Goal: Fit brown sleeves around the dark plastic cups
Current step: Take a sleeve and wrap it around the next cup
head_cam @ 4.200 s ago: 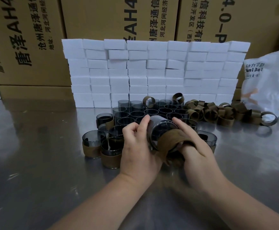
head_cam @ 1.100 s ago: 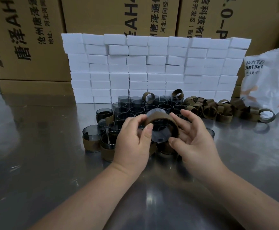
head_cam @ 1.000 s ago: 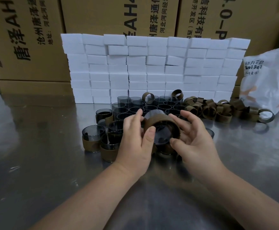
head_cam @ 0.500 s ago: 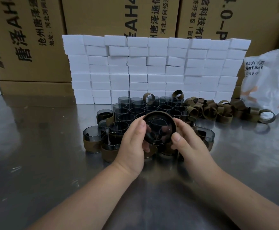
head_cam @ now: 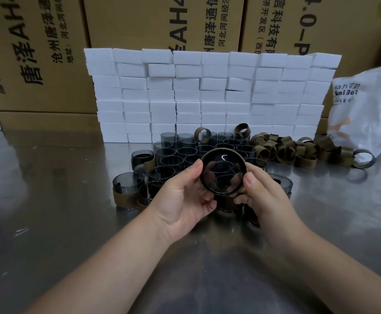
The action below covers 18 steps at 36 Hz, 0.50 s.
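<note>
the left hand (head_cam: 180,198) and right hand (head_cam: 260,196) pinch one dark cup (head_cam: 223,172) between them, its base toward the camera, a brown sleeve (head_cam: 207,156) round it. beyond the hands stand bare cups (head_cam: 186,151); beyond the right hand, loose sleeves (head_cam: 298,150).

White foam blocks (head_cam: 212,96) stand stacked before printed cartons (head_cam: 162,21) on a steel table (head_cam: 49,211); a white bag (head_cam: 366,112) lies right
</note>
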Motion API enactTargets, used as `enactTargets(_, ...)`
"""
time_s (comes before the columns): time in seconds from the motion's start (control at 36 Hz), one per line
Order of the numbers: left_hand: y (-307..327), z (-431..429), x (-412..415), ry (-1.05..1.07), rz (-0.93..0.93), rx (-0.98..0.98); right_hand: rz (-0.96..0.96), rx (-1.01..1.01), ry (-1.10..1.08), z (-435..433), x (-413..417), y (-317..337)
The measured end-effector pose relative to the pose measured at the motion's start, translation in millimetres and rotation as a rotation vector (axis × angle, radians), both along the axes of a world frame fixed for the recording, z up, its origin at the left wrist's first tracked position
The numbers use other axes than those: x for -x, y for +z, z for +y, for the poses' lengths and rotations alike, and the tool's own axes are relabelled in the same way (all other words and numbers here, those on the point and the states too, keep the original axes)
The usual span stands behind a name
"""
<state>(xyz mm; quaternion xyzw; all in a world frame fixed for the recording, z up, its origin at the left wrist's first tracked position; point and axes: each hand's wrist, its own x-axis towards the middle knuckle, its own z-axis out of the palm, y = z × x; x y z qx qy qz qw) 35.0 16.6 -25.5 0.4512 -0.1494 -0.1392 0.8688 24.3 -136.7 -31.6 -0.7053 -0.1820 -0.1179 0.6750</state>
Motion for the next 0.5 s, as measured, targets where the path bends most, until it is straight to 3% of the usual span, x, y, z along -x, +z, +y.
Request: enactTargets(0.5,1.5,2.6,-2.0,-0.038,0.070,0.119,-0.047,-0.031,0.102,-2.5,1.4,2.7)
